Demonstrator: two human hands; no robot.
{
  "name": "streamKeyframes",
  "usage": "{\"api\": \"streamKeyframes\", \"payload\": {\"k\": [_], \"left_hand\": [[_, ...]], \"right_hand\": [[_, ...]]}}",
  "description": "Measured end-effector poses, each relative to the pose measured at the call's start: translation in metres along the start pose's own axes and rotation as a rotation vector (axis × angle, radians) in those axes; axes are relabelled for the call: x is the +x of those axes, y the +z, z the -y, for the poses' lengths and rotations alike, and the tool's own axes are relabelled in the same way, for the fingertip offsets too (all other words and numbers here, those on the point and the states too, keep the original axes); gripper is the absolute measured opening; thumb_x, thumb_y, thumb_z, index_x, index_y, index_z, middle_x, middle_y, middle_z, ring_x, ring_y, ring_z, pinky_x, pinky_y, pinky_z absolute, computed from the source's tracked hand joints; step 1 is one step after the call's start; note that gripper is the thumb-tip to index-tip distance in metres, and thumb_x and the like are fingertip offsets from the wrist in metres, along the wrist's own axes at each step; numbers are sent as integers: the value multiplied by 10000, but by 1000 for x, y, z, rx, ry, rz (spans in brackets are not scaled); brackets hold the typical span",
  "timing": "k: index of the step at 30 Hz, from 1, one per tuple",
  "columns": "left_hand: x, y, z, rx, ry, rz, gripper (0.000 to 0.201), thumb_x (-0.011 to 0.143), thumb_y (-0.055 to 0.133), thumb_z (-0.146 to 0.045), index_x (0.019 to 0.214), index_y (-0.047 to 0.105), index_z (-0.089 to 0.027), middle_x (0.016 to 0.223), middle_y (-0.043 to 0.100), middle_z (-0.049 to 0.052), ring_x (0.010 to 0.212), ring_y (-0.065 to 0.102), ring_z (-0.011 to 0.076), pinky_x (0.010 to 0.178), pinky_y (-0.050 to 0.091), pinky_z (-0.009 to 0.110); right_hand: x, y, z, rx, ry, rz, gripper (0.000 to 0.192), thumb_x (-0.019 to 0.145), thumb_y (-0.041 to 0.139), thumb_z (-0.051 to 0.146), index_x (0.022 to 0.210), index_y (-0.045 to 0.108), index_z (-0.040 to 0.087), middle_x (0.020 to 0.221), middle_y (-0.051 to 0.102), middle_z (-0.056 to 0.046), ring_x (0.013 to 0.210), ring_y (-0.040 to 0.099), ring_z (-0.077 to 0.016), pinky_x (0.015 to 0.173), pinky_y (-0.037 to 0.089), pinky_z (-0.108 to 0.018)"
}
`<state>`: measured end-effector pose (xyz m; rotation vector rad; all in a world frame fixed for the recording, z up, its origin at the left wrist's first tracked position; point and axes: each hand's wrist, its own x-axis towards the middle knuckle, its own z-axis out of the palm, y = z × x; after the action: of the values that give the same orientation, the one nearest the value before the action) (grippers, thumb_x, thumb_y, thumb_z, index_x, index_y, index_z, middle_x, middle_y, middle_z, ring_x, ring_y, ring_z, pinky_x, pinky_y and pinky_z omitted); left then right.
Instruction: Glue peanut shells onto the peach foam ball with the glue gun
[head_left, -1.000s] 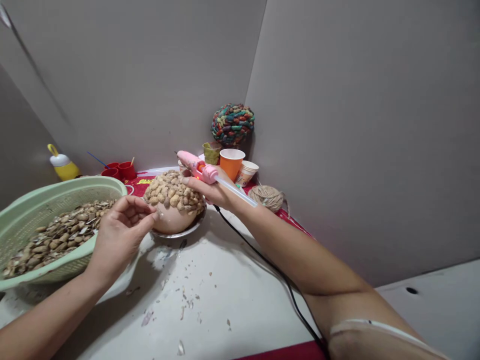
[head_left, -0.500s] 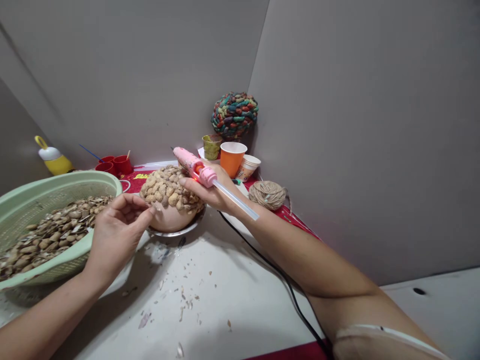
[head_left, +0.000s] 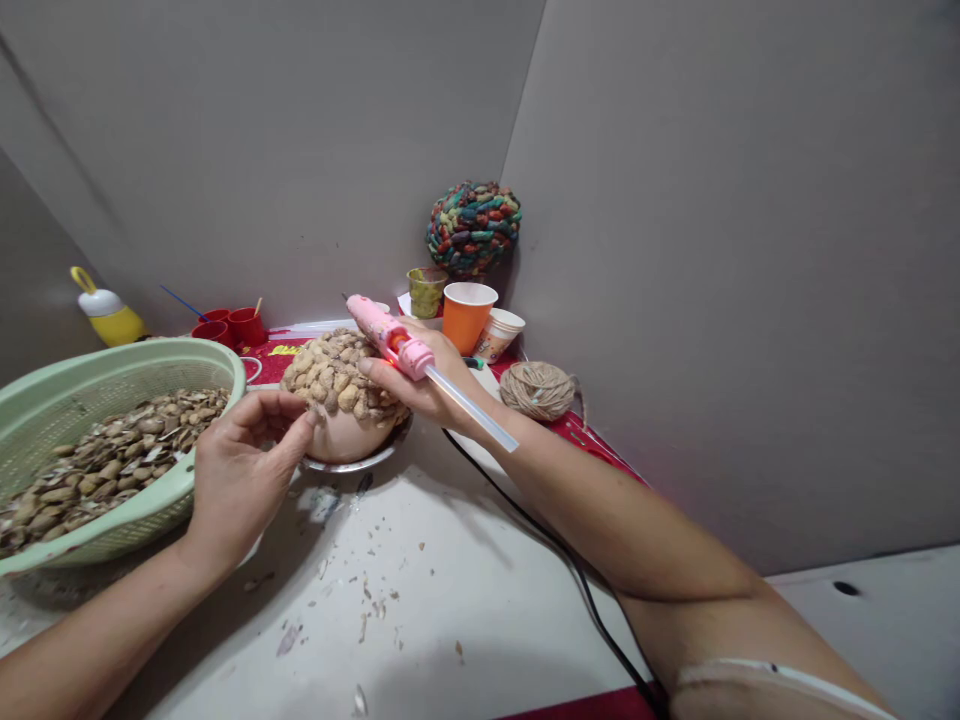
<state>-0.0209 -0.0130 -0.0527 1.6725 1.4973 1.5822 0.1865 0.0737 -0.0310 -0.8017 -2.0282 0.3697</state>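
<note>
A round form [head_left: 349, 438] with a smooth pale lower part sits in a shallow metal dish [head_left: 360, 464]; nutshells [head_left: 330, 380] cover its upper part. My left hand [head_left: 244, 465] is at its left side, thumb and forefinger pinched together at the lower edge of the shells. Whatever small piece is between those fingertips is too small to make out. In my right hand [head_left: 427, 385] is a pink hot glue gun [head_left: 390, 335], its nozzle pointing up and left above the form. A clear glue stick [head_left: 476, 410] juts from its back over my wrist.
A green basket [head_left: 172, 490] of nutshells stands at the left. Behind are red cups [head_left: 245, 325], an orange paper cup [head_left: 469, 320] and a multicoloured ball [head_left: 474, 228]. Twine [head_left: 537, 390] lies to the right, near a black cord [head_left: 525, 515]. Shell crumbs dot the white table [head_left: 420, 600].
My left hand has moved slightly right, its fingertips closer against the form. My right hand and the glue gun stay almost still. The whole view has shifted a little.
</note>
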Motion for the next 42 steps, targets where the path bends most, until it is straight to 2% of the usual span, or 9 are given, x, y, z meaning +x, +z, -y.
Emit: {"api": "streamKeyframes", "payload": {"k": [4, 7, 14, 19, 25, 29, 33, 38, 42], "left_hand": [[-2, 0, 3, 23, 42, 0, 126, 817, 772, -278, 908, 716, -211, 841, 733, -4, 724, 665, 141, 718, 544, 255], [-3, 1, 5, 29, 75, 3, 158, 816, 769, -265, 952, 708, -213, 829, 719, -12, 719, 660, 140, 715, 541, 257], [-5, 1, 9, 45, 58, 12, 206, 823, 761, -299, 1000, 715, -205, 840, 733, 2, 721, 676, 154, 727, 554, 276], [-6, 1, 8, 110, 65, 2, 160, 818, 760, -308, 934, 714, -209, 814, 741, 3, 693, 668, 157, 699, 548, 278], [-4, 2, 7, 139, 68, -8, 140, 814, 755, -330, 858, 706, -206, 769, 726, -2, 648, 646, 151, 656, 531, 267], [-3, 3, 5, 123, 20, -5, 154, 805, 758, -348, 812, 709, -202, 728, 711, -6, 614, 621, 142, 611, 510, 250], [-2, 5, -1, 119, -34, 2, 169, 781, 748, -359, 732, 717, -201, 657, 696, -4, 576, 596, 139, 570, 486, 244], [0, 5, -8, 44, -93, 28, 170, 749, 745, -371, 705, 722, -208, 629, 689, -6, 551, 583, 141, 544, 479, 248], [2, 3, -6, 53, -89, 40, 179, 762, 745, -368, 693, 714, -206, 624, 672, -7, 542, 562, 132, 530, 461, 242]], "right_hand": [[0, 0, 2, 35, -46, -19, 259, 897, 576, 395, 770, 429, 223, 844, 521, -44, 787, 543, -195, 777, 492, -354], [0, 0, 3, 48, -67, -28, 268, 893, 559, 404, 767, 395, 234, 830, 502, -36, 781, 528, -198, 764, 492, -357], [0, 1, 3, 40, -80, -44, 262, 906, 550, 421, 781, 427, 226, 856, 524, -59, 795, 560, -212, 777, 503, -374], [0, 2, 1, 25, -96, -48, 262, 912, 555, 418, 785, 432, 225, 856, 543, -64, 814, 570, -219, 785, 517, -378], [-1, 3, 0, 35, -97, -25, 245, 918, 576, 418, 823, 472, 218, 915, 578, -78, 917, 578, -232, 867, 520, -384], [-1, 5, -1, 39, -102, -33, 269, 922, 578, 427, 801, 443, 228, 894, 566, -71, 910, 578, -228, 866, 522, -381], [-2, 7, -1, 43, -125, -47, 241, 917, 594, 412, 836, 485, 214, 940, 587, -86, 934, 589, -227, 883, 517, -376], [-2, 8, -2, 40, -114, -52, 317, 938, 604, 492, 838, 504, 208, 944, 584, -81, 939, 591, -228, 883, 513, -372], [-3, 8, -2, 45, -129, -50, 332, 948, 611, 502, 843, 524, 199, 916, 577, -77, 933, 582, -237, 863, 516, -381]]}}
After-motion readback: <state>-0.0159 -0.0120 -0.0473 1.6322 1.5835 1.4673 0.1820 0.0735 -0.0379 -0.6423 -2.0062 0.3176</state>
